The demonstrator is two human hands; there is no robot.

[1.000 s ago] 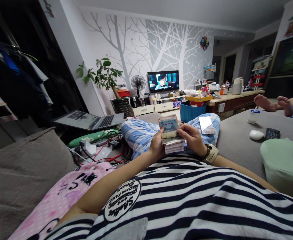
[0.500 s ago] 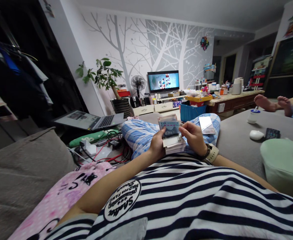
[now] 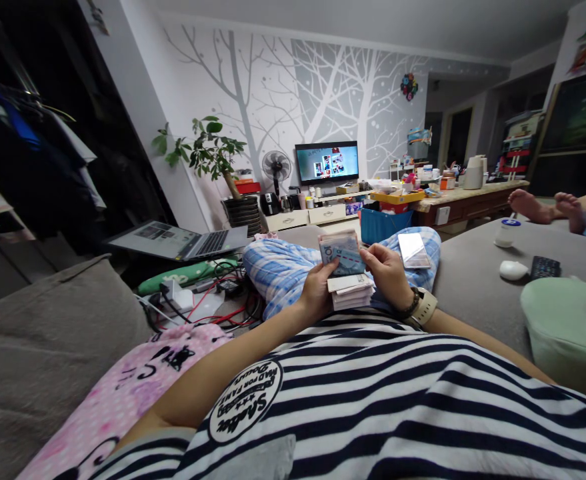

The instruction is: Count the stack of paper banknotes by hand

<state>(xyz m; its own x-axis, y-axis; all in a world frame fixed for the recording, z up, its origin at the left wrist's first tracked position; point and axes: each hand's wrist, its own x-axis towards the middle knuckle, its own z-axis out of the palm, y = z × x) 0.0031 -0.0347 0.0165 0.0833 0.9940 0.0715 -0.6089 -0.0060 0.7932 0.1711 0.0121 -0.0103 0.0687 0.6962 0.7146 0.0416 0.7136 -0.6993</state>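
A thick stack of banknotes (image 3: 341,248), bluish on its front face, stands tilted up over my lap. My left hand (image 3: 317,288) grips it from the left, thumb across the front note. At its right edge my right hand (image 3: 389,272) pinches the corner of a blue note with thumb and forefinger. The lower part of the stack folds towards me, showing several pale layered ends (image 3: 351,293) above my striped shirt. The fingers behind the stack are hidden.
A phone (image 3: 413,251) lies on my right knee. An open laptop (image 3: 177,241) and tangled cables (image 3: 227,303) are at left. On the grey sofa at right are a white mouse (image 3: 513,270), a remote (image 3: 545,267), a green neck pillow (image 3: 557,327) and another person's bare feet (image 3: 540,205).
The front blue note has swung to a slant, its right end lower, and more of the note behind it shows. My left thumb has shifted slightly right; both hands stay over my lap.
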